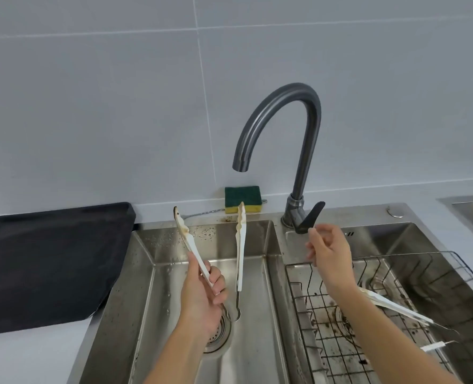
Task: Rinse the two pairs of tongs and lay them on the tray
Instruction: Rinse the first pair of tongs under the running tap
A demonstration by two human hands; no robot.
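My left hand grips one arm of a white pair of tongs over the left sink basin. The tongs stand spread wide, tips pointing up and away, with brown stains on the left tip. My right hand hovers with fingers apart just in front of the dark faucet handle, holding nothing. A second white pair of tongs lies in the wire rack in the right basin, partly hidden by my right forearm. The black tray sits on the counter at the left.
The grey gooseneck faucet arches over the left basin, and no water shows at its spout. A green and yellow sponge leans against the tiled wall behind the sink. A drain strainer sits in the left basin floor.
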